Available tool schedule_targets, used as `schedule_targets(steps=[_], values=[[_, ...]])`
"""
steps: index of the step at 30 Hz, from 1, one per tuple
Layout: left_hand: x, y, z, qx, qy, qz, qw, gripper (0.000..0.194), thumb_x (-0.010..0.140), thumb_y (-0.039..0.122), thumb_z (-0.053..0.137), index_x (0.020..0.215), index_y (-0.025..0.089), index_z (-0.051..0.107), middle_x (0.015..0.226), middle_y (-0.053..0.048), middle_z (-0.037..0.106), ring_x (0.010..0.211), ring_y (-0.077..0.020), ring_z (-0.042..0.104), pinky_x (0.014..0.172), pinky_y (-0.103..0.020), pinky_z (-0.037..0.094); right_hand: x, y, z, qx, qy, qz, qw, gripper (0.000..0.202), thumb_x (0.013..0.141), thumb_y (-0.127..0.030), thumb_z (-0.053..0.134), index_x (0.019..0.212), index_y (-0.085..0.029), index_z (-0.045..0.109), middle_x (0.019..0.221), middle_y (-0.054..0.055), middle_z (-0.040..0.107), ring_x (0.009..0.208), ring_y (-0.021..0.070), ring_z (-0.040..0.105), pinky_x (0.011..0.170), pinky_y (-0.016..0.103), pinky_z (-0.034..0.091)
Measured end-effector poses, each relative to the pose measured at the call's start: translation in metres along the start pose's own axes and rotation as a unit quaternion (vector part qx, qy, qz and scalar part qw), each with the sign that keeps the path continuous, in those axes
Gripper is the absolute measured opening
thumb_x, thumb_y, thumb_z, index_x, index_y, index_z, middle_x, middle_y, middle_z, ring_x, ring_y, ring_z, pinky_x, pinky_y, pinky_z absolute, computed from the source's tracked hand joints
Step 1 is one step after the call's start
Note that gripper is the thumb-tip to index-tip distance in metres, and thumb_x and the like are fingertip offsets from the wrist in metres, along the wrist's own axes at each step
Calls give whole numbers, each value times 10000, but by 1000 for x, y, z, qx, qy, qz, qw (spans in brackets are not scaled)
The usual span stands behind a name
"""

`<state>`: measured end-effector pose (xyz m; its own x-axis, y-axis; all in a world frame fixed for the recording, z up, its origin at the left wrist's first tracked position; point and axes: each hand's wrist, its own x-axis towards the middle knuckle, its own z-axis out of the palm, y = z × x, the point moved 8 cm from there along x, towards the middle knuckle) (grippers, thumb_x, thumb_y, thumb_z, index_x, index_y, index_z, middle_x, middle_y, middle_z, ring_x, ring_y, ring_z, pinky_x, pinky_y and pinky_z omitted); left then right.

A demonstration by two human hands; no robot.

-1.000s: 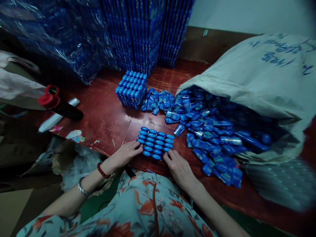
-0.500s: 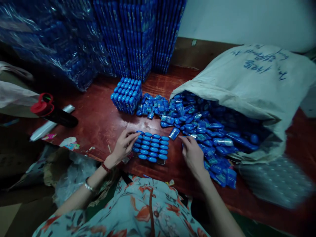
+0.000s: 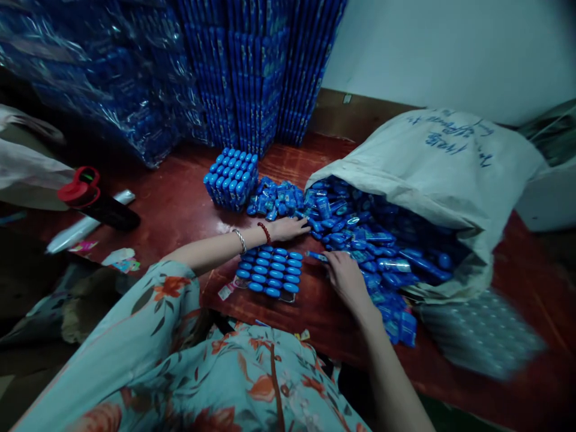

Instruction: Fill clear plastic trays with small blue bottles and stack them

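My left hand (image 3: 290,228) stretches out over the table with its fingers extended, the tips at the near edge of a heap of small blue packs (image 3: 342,225). Between thumb and fingers, my right hand (image 3: 345,275) pinches one blue pack (image 3: 316,256). Just left of that hand, a block of blue packs (image 3: 270,271) stands in tight rows, rounded ends up. My left forearm passes above its far side. A taller stacked block of the same packs (image 3: 231,177) sits farther back. What the packs contain is not visible.
A white sack (image 3: 432,156) lies open at right, packs spilling out. Bubble wrap (image 3: 486,333) is beneath its near side. A black bottle with a red lid (image 3: 96,201) lies at left beside a plastic roll (image 3: 67,237). Tall blue stacks (image 3: 252,78) line the back.
My left hand has left the near block's left edge and reached right to the heap. My right hand now holds a pack that lay on the table. The view has shifted slightly.
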<state>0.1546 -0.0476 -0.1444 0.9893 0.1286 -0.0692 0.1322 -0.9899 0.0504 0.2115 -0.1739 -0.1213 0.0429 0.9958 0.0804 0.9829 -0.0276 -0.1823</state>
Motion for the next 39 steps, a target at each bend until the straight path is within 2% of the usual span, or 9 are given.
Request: schedule_targets(steps=[3, 6, 9, 12, 16, 19, 24, 29, 39], values=[[-11, -15, -5, -84, -7, -10, 996, 390, 883, 122, 420, 1271, 131, 461, 1184, -160, 550, 946, -210, 592, 770, -293, 474, -38, 10, -16, 162, 36, 57, 984, 294, 906, -291, 367, 1123, -192, 538, 1049, 99, 640, 918, 220, 605, 779, 343, 469], [-46, -25, -33, -194, 61, -25, 979, 329, 913, 221, 448, 1235, 160, 482, 1130, -105, 601, 987, -181, 590, 840, -271, 450, -73, 7, -19, 253, 2, 112, 961, 289, 865, -426, 474, 1029, -204, 562, 847, 51, 682, 702, 192, 639, 621, 291, 500], [-108, -38, -69, -290, 188, -113, 932, 340, 910, 270, 475, 1222, 135, 464, 1049, -81, 632, 911, -153, 608, 783, -247, 463, -90, -16, -15, 296, -6, 97, 950, 266, 842, -439, 528, 938, -204, 605, 802, 40, 687, 677, 179, 648, 606, 273, 517], [-186, -43, -86, -326, 289, -236, 869, 294, 859, 356, 557, 1048, 131, 575, 946, -57, 648, 844, -153, 608, 748, -252, 476, -89, -44, -10, 311, 54, 40, 948, 207, 876, -338, 507, 985, -205, 622, 906, 59, 683, 822, 183, 653, 735, 301, 535], [-279, -25, -84, -316, 399, -344, 789, 244, 805, 362, 625, 926, 149, 634, 889, -49, 626, 815, -157, 595, 735, -272, 487, -80, -79, 1, 229, 82, -67, 968, 283, 909, -180, 408, 1126, -197, 588, 985, 84, 636, 898, 169, 614, 781, 305, 522], [-310, 4, -68, -303, 407, -371, 778, 180, 809, 296, 627, 931, 165, 640, 879, -41, 619, 817, -149, 591, 728, -261, 485, -72, -95, 5, 111, 42, -132, 984, 318, 899, -107, 367, 1126, -161, 584, 924, 90, 613, 828, 170, 584, 728, 295, 498], [-294, 51, -35, -310, 371, -366, 795, 139, 867, 238, 546, 976, 166, 591, 884, -46, 627, 821, -152, 605, 749, -283, 507, -57, -120, 0, -23, -29, -226, 973, 287, 849, -31, 398, 1018, -154, 594, 852, 69, 592, 758, 174, 540, 668, 290, 425], [-261, 79, -14, -209, 302, -305, 879, 240, 925, 156, 386, 1102, 165, 548, 987, -95, 603, 890, -169, 579, 760, -306, 510, -45, -131, 5, -65, -95, -238, 964, 228, 807, -29, 467, 909, -178, 606, 829, 61, 595, 744, 176, 552, 646, 288, 398], [-229, 92, -18, -80, 159, -161, 971, 229, 910, 110, 361, 1028, 155, 552, 967, -99, 580, 882, -190, 531, 796, -332, 477, -68, -116, 13, -66, 69, -163, 982, 304, 896, -161, 423, 1147, -193, 591, 931, 89, 629, 754, 176, 580, 646, 286, 439]])
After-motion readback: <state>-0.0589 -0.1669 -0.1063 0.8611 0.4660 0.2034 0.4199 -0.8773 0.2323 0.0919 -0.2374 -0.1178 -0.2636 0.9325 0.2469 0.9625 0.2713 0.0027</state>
